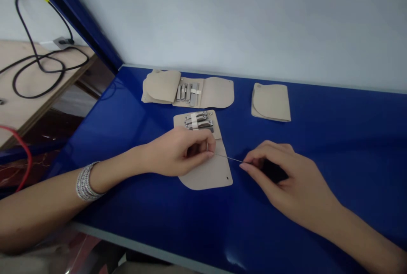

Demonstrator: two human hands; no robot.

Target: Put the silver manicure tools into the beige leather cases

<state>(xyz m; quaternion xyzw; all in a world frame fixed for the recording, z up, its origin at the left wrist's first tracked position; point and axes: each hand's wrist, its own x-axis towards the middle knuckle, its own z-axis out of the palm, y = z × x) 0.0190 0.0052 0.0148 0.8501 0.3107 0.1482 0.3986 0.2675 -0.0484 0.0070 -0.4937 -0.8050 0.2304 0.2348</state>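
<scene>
1. Flat pouch (210, 174): beige and soft, opened out on the blue surface (333, 138). I use it as my reference for every place below.
2. Thin metal rod (229, 157): bare and needle-fine, held level just above the flat pouch's right edge and spanning the gap between both hands. I judge it very light, stiff but easy to bend, slick and easy to drop. It is best pinched at the two ends, as it is here, not at mid-length.
3. Left hand (178, 153): over the flat pouch's middle, thumb and forefinger pinched on the rod's left end, other fingers curled.
4. Right hand (286, 176): just right of the flat pouch, fingertips closed on the rod's right end. I cannot make out the dark patch under the palm.
5. Clippers (199, 121): several steel pieces strapped side by side in the flat pouch's far end.
6. Second pouch (216, 92): behind the flat pouch, open, with steel tools in its centre.
7. Folded pouch (271, 102): behind and to the right of the flat pouch, closed.
8. Bracelet (85, 182): silver, on the left wrist, well left of the flat pouch.
9. Black cable (38, 60): looped on a wooden board far left of the flat pouch.
</scene>
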